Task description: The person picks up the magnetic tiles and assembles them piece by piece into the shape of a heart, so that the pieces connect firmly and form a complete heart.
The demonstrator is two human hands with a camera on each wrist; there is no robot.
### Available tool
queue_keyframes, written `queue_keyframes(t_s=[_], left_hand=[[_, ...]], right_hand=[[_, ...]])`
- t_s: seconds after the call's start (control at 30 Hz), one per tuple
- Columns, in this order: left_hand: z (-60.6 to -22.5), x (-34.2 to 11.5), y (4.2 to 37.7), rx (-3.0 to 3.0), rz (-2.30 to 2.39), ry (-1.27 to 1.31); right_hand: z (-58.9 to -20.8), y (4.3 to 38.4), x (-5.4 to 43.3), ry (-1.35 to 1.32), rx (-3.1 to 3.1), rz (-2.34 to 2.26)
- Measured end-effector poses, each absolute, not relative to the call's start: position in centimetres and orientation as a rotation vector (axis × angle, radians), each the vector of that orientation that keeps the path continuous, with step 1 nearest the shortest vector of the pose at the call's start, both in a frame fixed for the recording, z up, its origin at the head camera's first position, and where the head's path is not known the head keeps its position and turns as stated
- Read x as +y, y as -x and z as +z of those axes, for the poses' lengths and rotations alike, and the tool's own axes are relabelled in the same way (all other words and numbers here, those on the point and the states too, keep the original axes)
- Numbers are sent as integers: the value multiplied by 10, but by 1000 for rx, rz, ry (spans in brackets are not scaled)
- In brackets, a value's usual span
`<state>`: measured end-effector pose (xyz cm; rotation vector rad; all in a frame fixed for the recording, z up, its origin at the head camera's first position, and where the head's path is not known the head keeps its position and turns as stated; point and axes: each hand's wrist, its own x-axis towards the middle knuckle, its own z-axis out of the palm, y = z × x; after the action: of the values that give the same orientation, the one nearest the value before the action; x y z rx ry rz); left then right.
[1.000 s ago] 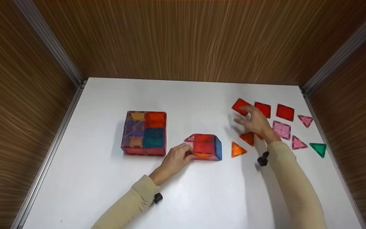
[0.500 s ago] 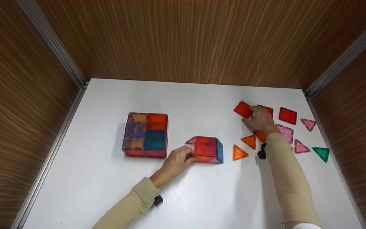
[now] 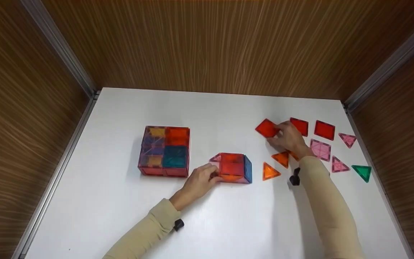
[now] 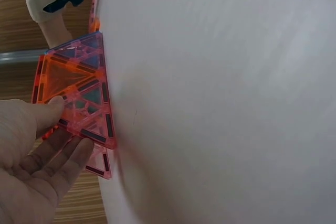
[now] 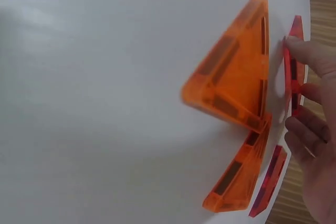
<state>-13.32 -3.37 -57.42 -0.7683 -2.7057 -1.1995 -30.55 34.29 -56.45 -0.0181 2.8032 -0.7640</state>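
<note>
My left hand (image 3: pixel 199 180) grips the left end of a small magnetic tile block (image 3: pixel 231 163) with a red top, orange and pink front and blue slanted right side. In the left wrist view the thumb lies on its orange and pink face (image 4: pixel 65 74), fingers around the pink end. My right hand (image 3: pixel 289 138) pinches a red square magnetic tile (image 3: pixel 265 127) between thumb and fingers, at the back right. The right wrist view shows that hand (image 5: pixel 317 114) on the tile's edge. A larger magnetic tile box (image 3: pixel 175 157) of several colours stands left of the small block.
Orange triangle tiles (image 3: pixel 270 172) lie between the block and my right wrist. Further right are two more red squares (image 3: pixel 324 130), a pink square (image 3: pixel 320 149), pink triangles (image 3: pixel 339 164) and a green triangle (image 3: pixel 362 172). Wood-grain walls (image 3: pixel 214 46) bound the white table (image 3: pixel 120 216).
My right hand has come down on the red square, taken hold of it and shifted it slightly left and toward me. My left hand keeps its grip on the small block.
</note>
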Motion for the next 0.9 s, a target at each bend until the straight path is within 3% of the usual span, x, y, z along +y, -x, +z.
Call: queue_keyframes(t_s=[0.43, 0.9], left_hand=[[-570, -38, 134, -2746, -1215, 770], [-514, -45, 167, -2738, -1098, 905]], right_hand=[[-548, 267, 322, 329, 2868, -912], [-495, 214, 266, 902, 2850, -951]])
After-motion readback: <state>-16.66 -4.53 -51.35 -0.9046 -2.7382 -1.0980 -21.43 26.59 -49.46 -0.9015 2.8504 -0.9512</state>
